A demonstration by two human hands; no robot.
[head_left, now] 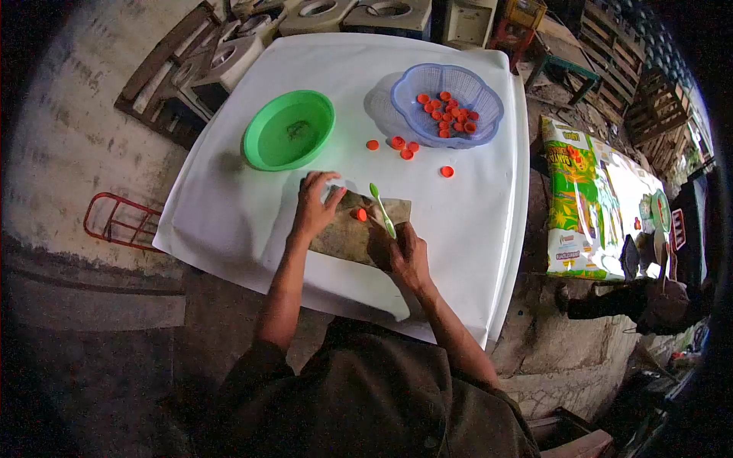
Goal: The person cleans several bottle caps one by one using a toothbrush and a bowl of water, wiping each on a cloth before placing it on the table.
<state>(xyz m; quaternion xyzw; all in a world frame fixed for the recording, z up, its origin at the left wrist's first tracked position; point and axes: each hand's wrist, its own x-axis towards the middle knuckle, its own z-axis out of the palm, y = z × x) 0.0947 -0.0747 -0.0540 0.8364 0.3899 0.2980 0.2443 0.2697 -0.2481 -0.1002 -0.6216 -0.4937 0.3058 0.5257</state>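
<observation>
My right hand (410, 259) grips the lower end of a green and white toothbrush (383, 211), whose head points up and away from me. My left hand (314, 204) is open, its fingers spread above the left edge of a worn brown cloth (336, 243), with nothing in its grasp. Upright on the cloth, between my hands, stands an orange-red bottle cap (361, 214). Several similar loose caps (408, 154) lie beyond the cloth. A blue plastic basket (489, 114) at the far right holds many more. At the far left sits a green basin (256, 156) with liquid inside.
A white sheet covers the table (229, 221). Stove-like blocks (313, 19) line the back. Right of the table, a person sits near a printed sack-covered surface (573, 206). A red metal frame (122, 221) leans by the left wall.
</observation>
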